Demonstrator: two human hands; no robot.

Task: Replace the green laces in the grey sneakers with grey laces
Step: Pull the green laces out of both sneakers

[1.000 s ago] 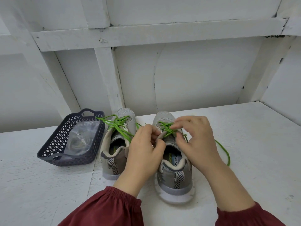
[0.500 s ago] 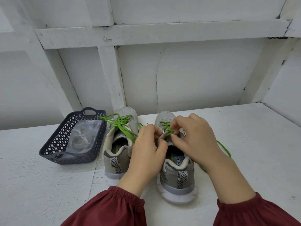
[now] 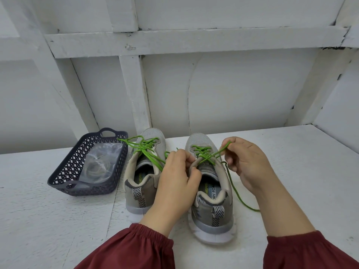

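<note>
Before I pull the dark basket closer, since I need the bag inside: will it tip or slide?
Likely slides: the basket looks like thin openwork plastic, so probably light. Tipping seems unlikely, since it sits low and wide. The clear bag may shift inside.

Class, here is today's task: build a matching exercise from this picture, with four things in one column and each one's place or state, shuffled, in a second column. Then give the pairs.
Things
1. right hand
2. left hand
3. clear bag
4. left sneaker

Places and states
A. lies in the dark basket
B. pinches a green lace drawn from the right sneaker
C. grips the right sneaker's upper edge
D. stands beside the basket

Pairs: 1-B, 2-C, 3-A, 4-D
</note>
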